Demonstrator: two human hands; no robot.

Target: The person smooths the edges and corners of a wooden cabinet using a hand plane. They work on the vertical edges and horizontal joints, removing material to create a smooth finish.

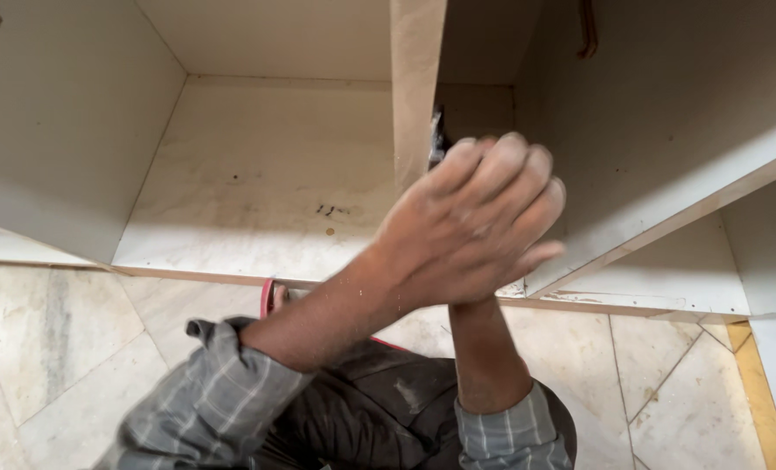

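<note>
Person seated on the pale marble floor (74,348) before a cream laminated cabinet carcass (257,174), open-fronted, no doors or shelves fitted. Left hand (470,222) crosses in front, fingers together and curled, laid over the right hand, which it hides almost wholly; only the right forearm (483,357) shows rising under it, so I cannot tell whether the right hand grips anything. Both sit at the lower end of the upright cream divider panel (416,87), whose front edge is raw, unbanded board. A small dark object (438,139) peeks out just behind the divider (kind not readable). Judged state: carcass assembled, divider standing, its base seemingly the point in work; edges unfinished. Room: left compartment wide and open; right compartment narrower, hemmed by a sloping side panel (666,130). A reddish slipper (268,298) lies near the knee.
</note>
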